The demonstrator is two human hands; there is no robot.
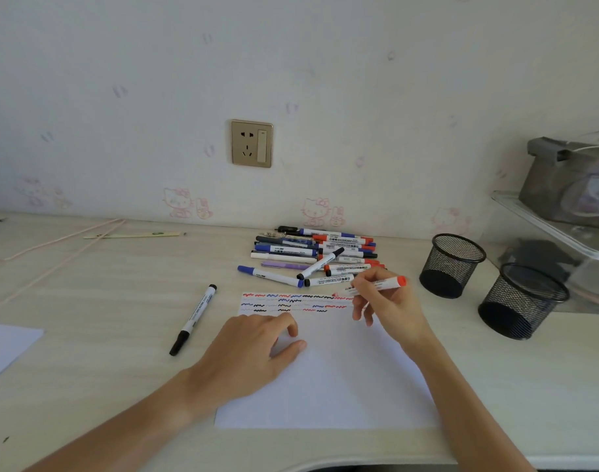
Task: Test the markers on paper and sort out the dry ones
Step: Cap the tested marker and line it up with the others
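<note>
The right hand [386, 303] pinches a red marker [380, 284] between curled fingers, its tip at the top right corner of the paper [328, 379] beside rows of red, blue and black test squiggles [291, 303]; the left hand [257, 349], fingers loosely bent and holding nothing, presses the sheet flat. Behind lie the marker pile [318, 253], one black marker [194, 318] set apart at left, and two mesh cups [451, 264]. Likely risk: with marks so crowded, a faint stroke may be misjudged, and a dry marker returned to the pile.

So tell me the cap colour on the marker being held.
Orange-red, on the marker in the head view.
</note>
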